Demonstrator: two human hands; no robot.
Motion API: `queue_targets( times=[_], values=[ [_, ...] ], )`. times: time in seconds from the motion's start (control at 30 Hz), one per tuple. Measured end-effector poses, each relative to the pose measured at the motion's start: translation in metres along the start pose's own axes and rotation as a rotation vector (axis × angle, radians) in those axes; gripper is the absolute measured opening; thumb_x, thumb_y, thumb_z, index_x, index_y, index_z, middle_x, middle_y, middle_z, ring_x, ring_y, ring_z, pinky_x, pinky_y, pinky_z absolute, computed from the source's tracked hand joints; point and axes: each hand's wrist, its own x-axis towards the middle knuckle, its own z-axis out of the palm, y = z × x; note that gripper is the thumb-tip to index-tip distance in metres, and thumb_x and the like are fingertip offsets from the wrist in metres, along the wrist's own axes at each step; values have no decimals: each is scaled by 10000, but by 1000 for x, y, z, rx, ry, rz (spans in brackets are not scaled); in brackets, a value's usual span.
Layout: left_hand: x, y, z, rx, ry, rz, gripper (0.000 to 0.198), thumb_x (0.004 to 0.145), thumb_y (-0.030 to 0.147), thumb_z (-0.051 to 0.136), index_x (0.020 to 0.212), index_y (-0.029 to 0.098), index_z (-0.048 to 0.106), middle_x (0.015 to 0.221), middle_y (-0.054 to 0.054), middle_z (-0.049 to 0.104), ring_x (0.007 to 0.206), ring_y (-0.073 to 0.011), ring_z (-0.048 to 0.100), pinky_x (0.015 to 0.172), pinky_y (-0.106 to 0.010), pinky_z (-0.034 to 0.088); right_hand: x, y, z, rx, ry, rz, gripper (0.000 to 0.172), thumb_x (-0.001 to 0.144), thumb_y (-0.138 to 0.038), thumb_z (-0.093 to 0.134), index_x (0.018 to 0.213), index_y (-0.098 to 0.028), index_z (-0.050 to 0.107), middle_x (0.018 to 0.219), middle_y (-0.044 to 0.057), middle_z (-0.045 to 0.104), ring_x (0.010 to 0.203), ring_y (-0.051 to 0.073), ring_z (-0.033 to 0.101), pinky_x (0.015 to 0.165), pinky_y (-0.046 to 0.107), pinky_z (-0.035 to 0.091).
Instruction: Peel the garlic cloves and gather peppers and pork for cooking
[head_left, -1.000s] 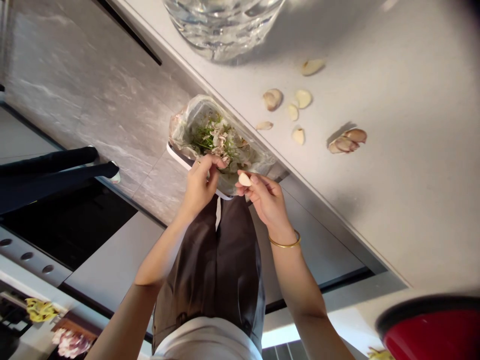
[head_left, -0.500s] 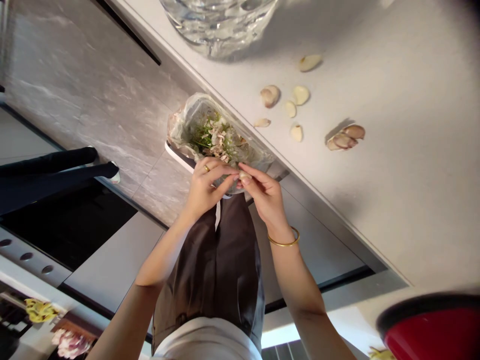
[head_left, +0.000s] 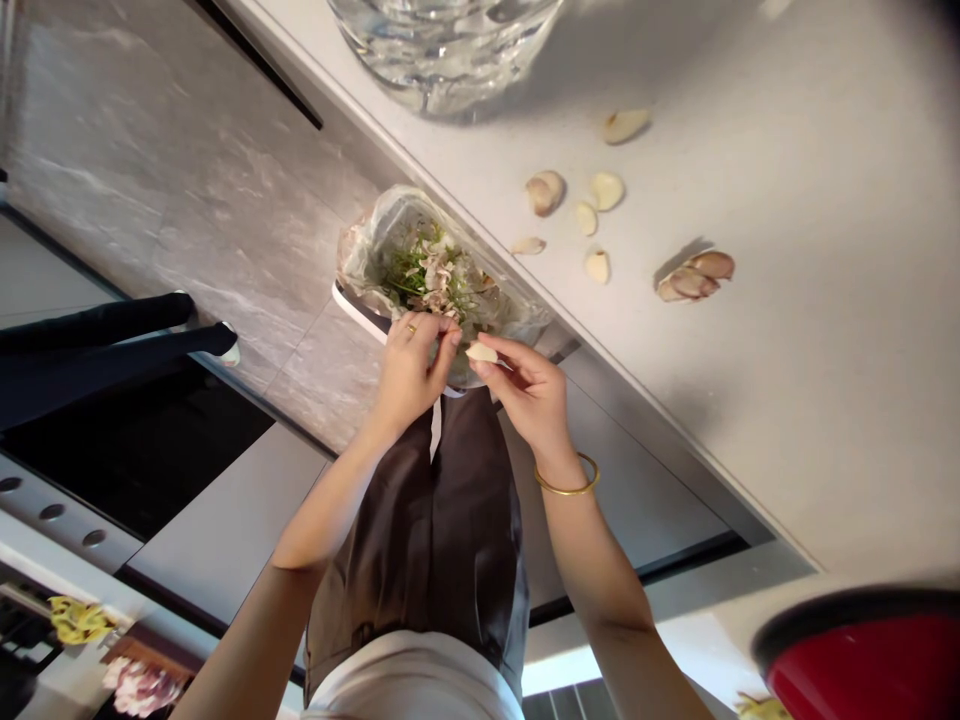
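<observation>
Between the thumb and fingertips of my right hand (head_left: 531, 385) is a pale garlic clove (head_left: 481, 352). My left hand (head_left: 412, 365), just apart from the clove, has its thumb and fingertips pinched together; whatever they hold, if anything, is too small to make out. Both hands are over the near end of a bag-lined bin (head_left: 367, 245), with green stems and pale scraps (head_left: 431, 270) inside. On the counter to the right are several loose cloves, among them a peeled clove (head_left: 607, 189) and an unpeeled clove (head_left: 545, 191). Farther right lies a partial garlic bulb (head_left: 696, 276).
A clear ridged glass vessel (head_left: 450, 60) stands on the white counter (head_left: 795, 380), whose edge runs diagonally beside the bin. At lower right is a red object with a black rim (head_left: 870, 650). Another person's dark-clad legs (head_left: 112, 335) show at left.
My left hand has drawn a little to the left, off the clove. More of the pale clove now shows in my right fingers.
</observation>
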Motion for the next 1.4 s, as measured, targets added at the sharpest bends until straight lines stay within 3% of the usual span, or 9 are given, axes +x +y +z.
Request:
queue_targets(
  times=[0.1,0.27,0.53,0.7,0.8,0.97,1.1,1.3,1.4],
  values=[
    [0,0,-3,-6,-21,-46,300,996,348,447,769,207,582,739,-21,642,784,-176,600,780,-327,442,3,1,-1,39,11,29,324,812,-333,752,1134,-317,715,1159,8,735,1031,192,704,939,359,596],
    [0,2,-9,-105,-26,12,167,963,259,495,1006,203,646,980,-47,719,936,-176,647,871,-339,466,8,3,-2,12,47,23,315,804,-342,757,1116,-314,723,1181,22,721,1097,215,674,999,399,556],
    [1,-5,-9,158,-101,129,177,955,302,538,957,235,701,878,-29,749,882,-208,637,837,-384,415,12,-1,-1,-91,34,-51,259,840,-302,719,1098,-319,739,1201,30,695,1150,207,636,996,378,549],
    [2,-6,-12,249,-121,196,183,947,286,538,876,232,698,839,-23,739,844,-205,630,849,-400,398,15,-6,2,-136,34,-107,159,851,-265,705,988,-307,775,1123,28,729,1078,192,668,973,367,558],
    [5,-8,-15,245,-117,198,162,936,279,552,858,240,688,831,-14,736,852,-207,627,843,-399,396,16,-7,1,-90,35,-21,155,836,-289,722,984,-291,772,1092,26,755,1034,200,694,957,380,569],
    [15,-10,-20,208,-45,118,99,912,249,571,891,237,667,851,-8,738,861,-207,629,823,-383,404,17,-7,-1,154,-57,170,320,770,-292,788,1081,-294,714,1101,17,765,1029,201,708,957,387,566],
    [22,-9,-23,173,-7,67,78,889,229,557,875,228,634,888,-12,728,855,-206,624,836,-382,402,19,-9,-1,270,-100,241,352,743,-341,797,1079,-316,695,1259,15,703,1049,196,693,972,389,559],
    [23,-16,-16,221,-13,6,279,953,301,487,703,208,571,672,-10,608,751,-197,580,805,-380,387,22,-11,-6,423,-73,325,156,822,-375,647,955,-324,711,1251,-15,691,995,197,691,970,458,571],
    [22,-17,-14,215,-41,-3,323,964,395,515,718,204,599,706,-19,647,785,-202,609,834,-385,399,23,-14,-8,458,-57,348,194,847,-418,596,966,-329,722,1252,-17,687,1041,199,679,987,450,574]
  ],
)
